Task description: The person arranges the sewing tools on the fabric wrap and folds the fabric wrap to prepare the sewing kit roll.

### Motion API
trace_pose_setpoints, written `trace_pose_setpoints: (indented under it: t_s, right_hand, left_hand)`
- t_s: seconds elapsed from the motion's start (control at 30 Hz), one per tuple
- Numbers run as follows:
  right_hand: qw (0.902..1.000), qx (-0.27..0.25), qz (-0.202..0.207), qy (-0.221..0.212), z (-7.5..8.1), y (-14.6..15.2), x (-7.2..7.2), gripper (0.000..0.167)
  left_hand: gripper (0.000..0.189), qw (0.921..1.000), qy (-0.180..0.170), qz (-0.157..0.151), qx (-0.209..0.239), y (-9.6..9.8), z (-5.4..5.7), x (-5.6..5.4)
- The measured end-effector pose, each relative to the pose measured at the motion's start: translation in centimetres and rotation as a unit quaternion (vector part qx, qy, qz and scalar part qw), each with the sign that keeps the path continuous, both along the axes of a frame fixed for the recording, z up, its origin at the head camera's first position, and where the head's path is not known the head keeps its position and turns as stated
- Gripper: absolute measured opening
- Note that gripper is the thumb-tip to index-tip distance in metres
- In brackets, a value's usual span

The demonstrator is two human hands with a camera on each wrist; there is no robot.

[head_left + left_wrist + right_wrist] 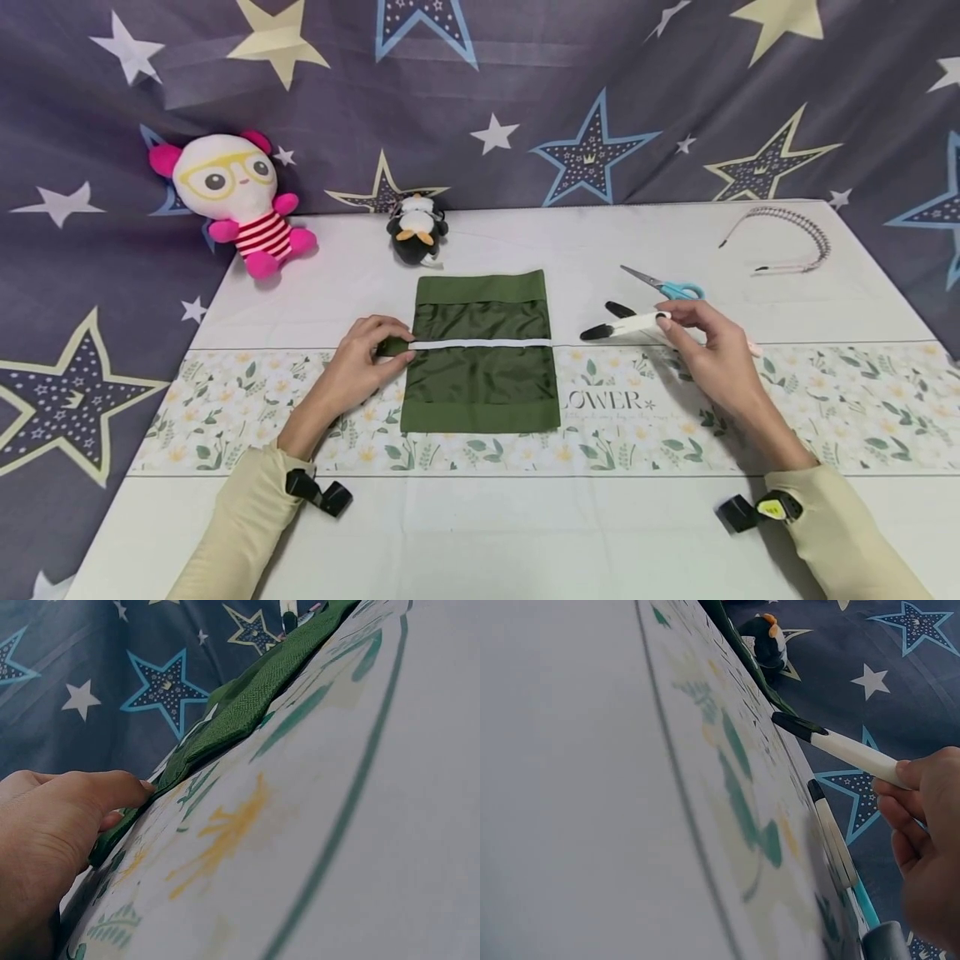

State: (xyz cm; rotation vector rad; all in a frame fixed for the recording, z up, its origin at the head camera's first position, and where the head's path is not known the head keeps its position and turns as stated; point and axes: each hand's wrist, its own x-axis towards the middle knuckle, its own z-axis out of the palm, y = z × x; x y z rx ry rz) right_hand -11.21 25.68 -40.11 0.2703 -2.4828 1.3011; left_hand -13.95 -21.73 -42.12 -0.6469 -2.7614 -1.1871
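Observation:
A dark green fabric piece point(480, 379) lies flat on the table in the head view, with plain bands along its top and bottom. Across its middle runs a narrow white strip point(480, 343), which meets a small green fabric tab point(392, 347) at the left. My left hand point(354, 362) pinches this tab between thumb and fingers. My right hand point(708, 354) holds a white pen-like tool point(859, 754) with a black tip, raised to the right of the fabric. Below it in the right wrist view lies a second white, black-ended stick point(832, 832).
Scissors with blue handles point(681, 290) lie beyond the right hand. A headband point(813, 237) rests at the back right. A pink-and-white plush toy point(262, 237) and a penguin toy point(416, 233) sit at the back. A star-printed cloth point(487, 92) hangs behind the table.

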Motion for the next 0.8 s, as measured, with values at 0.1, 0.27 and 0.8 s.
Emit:
trace_pose_setpoints:
  t_s: [0.1,0.27,0.8]
  right_hand:
    - [0.9996,-0.025,0.007,0.002,0.0,-0.2,-0.4,0.023]
    - [0.9979,-0.059,0.020,0.013,-0.2,-0.5,-1.3,0.022]
    - [0.9901,-0.132,0.046,0.018,0.3,-2.1,-3.4,0.022]
  left_hand:
    - [0.019,1.0000,0.000,0.000,0.001,0.0,-0.1,0.0]
    - [0.019,1.0000,0.004,0.000,0.001,-0.1,-0.2,0.0]
    - [0.019,1.0000,0.008,-0.003,-0.002,-0.1,-0.3,-0.2]
